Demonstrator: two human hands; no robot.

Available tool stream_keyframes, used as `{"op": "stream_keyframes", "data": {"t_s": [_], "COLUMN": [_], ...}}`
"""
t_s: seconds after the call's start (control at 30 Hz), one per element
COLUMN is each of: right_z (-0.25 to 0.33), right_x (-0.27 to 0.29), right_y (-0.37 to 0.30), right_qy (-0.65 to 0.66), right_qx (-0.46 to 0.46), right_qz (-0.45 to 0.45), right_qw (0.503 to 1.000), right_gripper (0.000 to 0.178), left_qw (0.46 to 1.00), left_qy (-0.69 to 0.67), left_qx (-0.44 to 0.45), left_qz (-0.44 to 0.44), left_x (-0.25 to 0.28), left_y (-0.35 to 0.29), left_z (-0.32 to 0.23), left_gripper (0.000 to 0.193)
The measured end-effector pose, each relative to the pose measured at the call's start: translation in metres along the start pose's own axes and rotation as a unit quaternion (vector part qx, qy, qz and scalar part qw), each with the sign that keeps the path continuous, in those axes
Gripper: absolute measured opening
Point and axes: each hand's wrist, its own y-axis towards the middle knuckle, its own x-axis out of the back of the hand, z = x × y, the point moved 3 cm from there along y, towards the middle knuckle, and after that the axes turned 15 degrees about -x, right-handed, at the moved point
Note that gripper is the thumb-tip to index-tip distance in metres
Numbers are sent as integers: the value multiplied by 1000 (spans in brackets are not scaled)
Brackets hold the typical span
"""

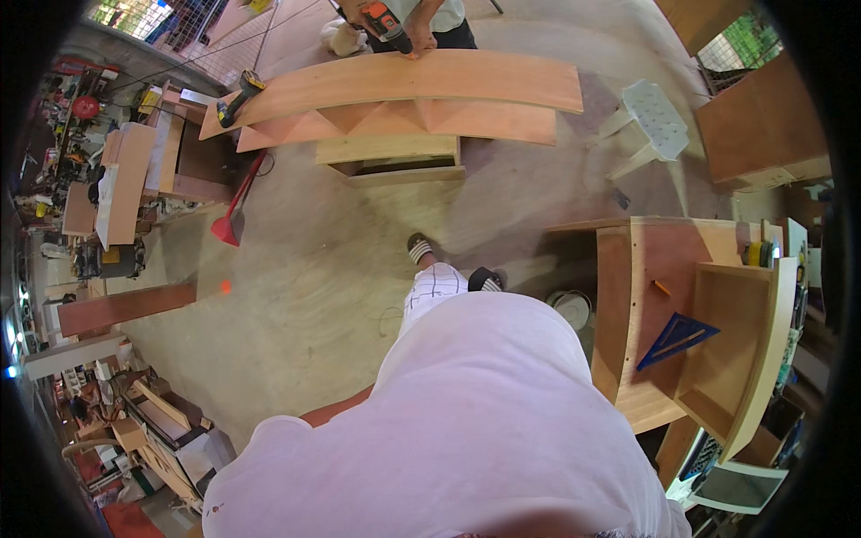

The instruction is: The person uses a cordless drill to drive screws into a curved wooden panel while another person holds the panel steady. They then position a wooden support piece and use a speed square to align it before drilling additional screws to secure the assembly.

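Neither of my hands shows; my white shirt covers the lower middle, and only a strip of my left arm appears beside it. Ahead of me, another person holds an orange-and-black power drill [387,25] over a long wooden panel [484,76], with the other hand resting by the drill's tip. Beneath that panel lies more boarding, on top of a low wooden box [395,161]. A yellow-and-black drill [238,97] stands at the panel's left end. To my right, a blue triangular square [673,341] and a small orange object [662,287] rest on a wooden cabinet [614,309].
A white plastic stool [662,115] stands at the far right. The cabinet's drawer [731,332] sits at its right side, near a round white container [570,308]. A red long-handled tool [229,229] leans left of the boards. Cluttered benches and shelves line the left.
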Motion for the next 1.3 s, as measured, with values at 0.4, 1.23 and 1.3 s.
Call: {"op": "stream_keyframes", "data": {"t_s": [0.4, 1.23, 1.3], "right_z": [105, 173, 177], "right_x": [-34, -194, -194], "right_y": [6, -98, -101], "right_qy": [-15, -6, -1], "right_qx": [45, -6, -3], "right_qz": [2, -20, -21], "right_qw": [999, 1000, 1000], "right_gripper": [38, 30, 29], "left_qw": [1000, 999, 999], "left_qy": [5, 20, 31], "left_qx": [1, -20, -9], "left_qz": [-15, -34, -30], "left_x": [31, 206, 212], "left_y": [11, 82, 80], "left_z": [18, 115, 125], "left_gripper": [47, 54, 55]}}
